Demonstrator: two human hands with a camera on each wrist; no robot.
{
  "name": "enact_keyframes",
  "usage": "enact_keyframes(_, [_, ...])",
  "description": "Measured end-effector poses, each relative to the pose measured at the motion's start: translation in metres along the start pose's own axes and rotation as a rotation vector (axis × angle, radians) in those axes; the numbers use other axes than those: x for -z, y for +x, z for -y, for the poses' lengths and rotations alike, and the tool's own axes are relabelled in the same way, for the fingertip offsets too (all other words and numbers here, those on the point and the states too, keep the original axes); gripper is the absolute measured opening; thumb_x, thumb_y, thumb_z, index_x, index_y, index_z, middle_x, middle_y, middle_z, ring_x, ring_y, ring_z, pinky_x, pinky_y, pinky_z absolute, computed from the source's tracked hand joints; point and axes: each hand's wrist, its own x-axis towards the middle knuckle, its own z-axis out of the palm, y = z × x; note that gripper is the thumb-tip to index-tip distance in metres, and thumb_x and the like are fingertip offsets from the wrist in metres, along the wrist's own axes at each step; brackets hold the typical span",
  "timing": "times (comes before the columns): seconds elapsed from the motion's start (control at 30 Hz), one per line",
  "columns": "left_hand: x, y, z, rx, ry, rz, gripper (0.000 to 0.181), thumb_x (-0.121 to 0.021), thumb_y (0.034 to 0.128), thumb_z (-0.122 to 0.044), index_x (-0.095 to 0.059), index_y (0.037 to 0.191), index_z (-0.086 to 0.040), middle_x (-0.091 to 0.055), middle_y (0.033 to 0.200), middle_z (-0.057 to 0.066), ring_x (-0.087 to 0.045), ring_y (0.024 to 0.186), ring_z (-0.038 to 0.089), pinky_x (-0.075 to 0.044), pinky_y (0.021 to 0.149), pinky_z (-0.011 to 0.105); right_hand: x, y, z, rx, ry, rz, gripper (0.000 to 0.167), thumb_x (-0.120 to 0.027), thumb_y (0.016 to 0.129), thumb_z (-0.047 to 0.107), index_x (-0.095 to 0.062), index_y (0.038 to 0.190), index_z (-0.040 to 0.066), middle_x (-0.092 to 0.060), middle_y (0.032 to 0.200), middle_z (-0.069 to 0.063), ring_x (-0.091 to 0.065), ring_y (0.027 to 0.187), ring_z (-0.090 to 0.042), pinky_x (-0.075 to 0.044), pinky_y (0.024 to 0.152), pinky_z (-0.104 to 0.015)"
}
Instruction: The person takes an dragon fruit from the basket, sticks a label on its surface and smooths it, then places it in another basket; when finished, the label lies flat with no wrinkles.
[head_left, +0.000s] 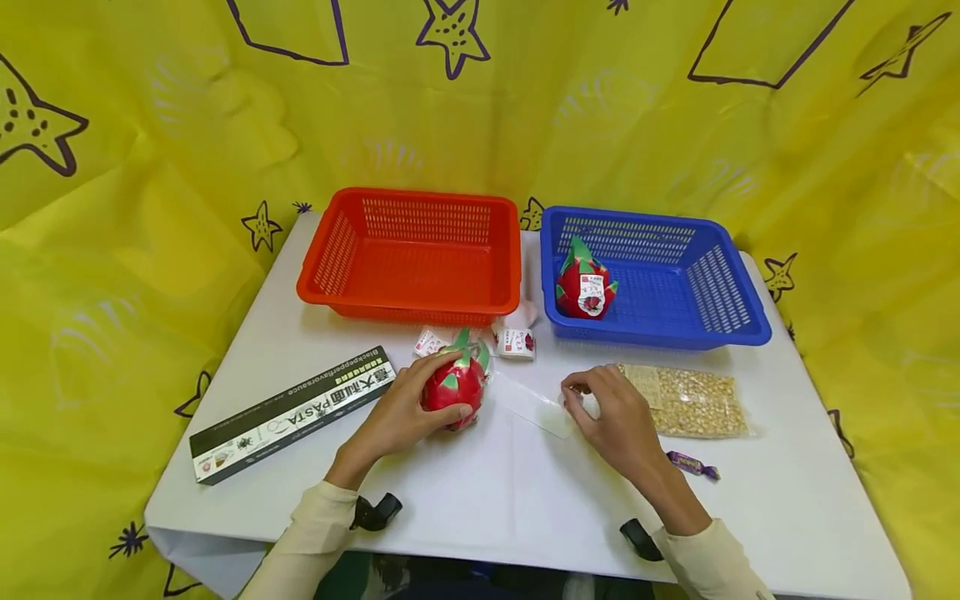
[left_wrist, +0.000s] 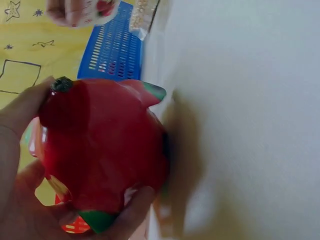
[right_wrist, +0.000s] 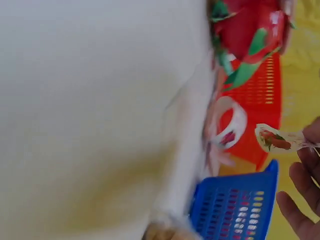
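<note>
My left hand (head_left: pixel 397 408) grips a red dragon fruit (head_left: pixel 456 385) with green leaf tips at the middle of the table. In the left wrist view, fingers and thumb curl round its glossy red skin. To the right, my right hand (head_left: pixel 618 421) pinches a small white sticker (right_wrist: pixel 274 139) with a fruit picture by its edge, apart from the fruit. Between the hands lies a clear plastic strip (head_left: pixel 534 408). A roll of stickers (head_left: pixel 516 343) stands behind the held fruit. Another dragon fruit (head_left: pixel 581 287), bearing a white label, sits in the blue basket (head_left: pixel 731 333).
An orange-red basket (head_left: pixel 408 312) stands at the back left. A black and white pasta box (head_left: pixel 292 417) lies on the left. On the right are a bag of yellow kernels (head_left: pixel 697 404) and a purple-wrapped candy (head_left: pixel 692 464). Yellow patterned cloth (head_left: pixel 450 125) hangs behind the table.
</note>
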Motion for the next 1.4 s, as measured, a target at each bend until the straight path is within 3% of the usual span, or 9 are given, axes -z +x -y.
enact_keyframes(0.1, [0.004,0.0,0.002,-0.027,-0.022,-0.002,0.075,-0.082,0.0932,-0.042,-0.046,0.159,-0.038,-0.046,0.162,0.003,-0.05,0.136,0.034,-0.056,0.102,0.058,-0.006,0.008,0.016,-0.143,0.224,-0.046,0.014,-0.08,0.089,-0.002,-0.073,0.1,0.005,-0.072,0.091,-0.005,-0.065,0.088,-0.015,-0.052,0.083,-0.024])
enact_keyframes(0.27, [0.006,0.0,0.005,-0.087,-0.085,-0.019,0.059,-0.072,0.1029,-0.03,-0.05,0.157,-0.024,-0.038,0.168,0.012,-0.044,0.148,0.041,-0.046,0.112,0.063,-0.037,0.018,0.047,-0.416,0.695,-0.007,0.007,-0.072,0.1,0.003,-0.071,0.105,-0.001,-0.074,0.108,-0.013,-0.07,0.103,-0.012,-0.055,0.097,-0.023])
enact_keyframes(0.4, [0.005,0.001,0.005,-0.107,-0.101,-0.035,0.048,-0.062,0.1088,-0.026,-0.053,0.156,-0.021,-0.034,0.17,0.017,-0.034,0.155,0.041,-0.037,0.12,0.064,-0.056,0.025,0.064,-0.533,0.874,0.009,0.012,-0.069,0.101,0.003,-0.068,0.107,-0.007,-0.068,0.129,-0.021,-0.065,0.124,-0.021,-0.052,0.103,-0.026])
enact_keyframes(0.53, [0.002,0.0,0.005,-0.085,-0.118,-0.045,0.044,-0.055,0.1118,-0.027,-0.053,0.156,-0.025,-0.036,0.17,0.013,-0.034,0.156,0.038,-0.036,0.12,0.063,-0.07,0.027,0.074,-0.636,0.985,0.0,0.018,-0.068,0.102,0.005,-0.067,0.11,-0.011,-0.062,0.138,-0.023,-0.063,0.126,-0.029,-0.054,0.098,-0.023])
enact_keyframes(0.8, [0.0,-0.002,0.003,-0.055,-0.1,-0.037,0.048,-0.057,0.1104,-0.036,-0.051,0.158,-0.031,-0.033,0.171,0.01,-0.031,0.157,0.041,-0.034,0.119,0.069,-0.093,0.03,0.08,-0.687,0.906,-0.034,0.019,-0.072,0.101,0.01,-0.073,0.11,-0.006,-0.065,0.136,-0.014,-0.056,0.133,-0.023,-0.05,0.107,-0.033])
enact_keyframes(0.87, [-0.002,-0.002,0.002,-0.059,-0.085,-0.033,0.053,-0.062,0.1075,-0.037,-0.051,0.158,-0.029,-0.032,0.171,0.013,-0.035,0.153,0.044,-0.041,0.115,0.068,-0.099,0.03,0.079,-0.681,0.877,-0.039,0.019,-0.072,0.101,0.011,-0.075,0.111,-0.004,-0.066,0.136,-0.012,-0.056,0.134,-0.022,-0.049,0.11,-0.039])
enact_keyframes(1.1, [-0.012,0.0,-0.001,-0.077,0.007,-0.056,0.07,-0.079,0.0955,-0.036,-0.047,0.157,-0.025,-0.04,0.162,0.012,-0.051,0.133,0.035,-0.057,0.094,0.046,-0.112,0.026,0.075,-0.668,0.826,-0.066,0.024,-0.072,0.102,0.015,-0.076,0.123,0.004,-0.067,0.135,-0.008,-0.058,0.131,-0.022,-0.05,0.108,-0.041])
enact_keyframes(1.23, [-0.018,0.003,-0.009,-0.012,0.042,-0.114,0.059,-0.075,0.0977,-0.033,-0.049,0.151,-0.026,-0.045,0.153,0.011,-0.052,0.124,0.031,-0.056,0.087,0.044,-0.117,0.026,0.074,-0.678,0.811,-0.096,0.029,-0.071,0.102,0.016,-0.069,0.129,0.007,-0.066,0.131,-0.01,-0.061,0.122,-0.025,-0.052,0.105,-0.043])
enact_keyframes(1.4, [-0.029,0.013,-0.019,0.111,0.115,-0.221,0.043,-0.066,0.0993,-0.044,-0.056,0.139,-0.03,-0.049,0.138,0.011,-0.052,0.116,0.029,-0.053,0.072,0.046,-0.115,0.016,0.078,-0.644,0.686,-0.121,0.019,-0.071,0.103,0.019,-0.069,0.118,0.007,-0.064,0.133,-0.007,-0.06,0.127,-0.022,-0.052,0.104,-0.047])
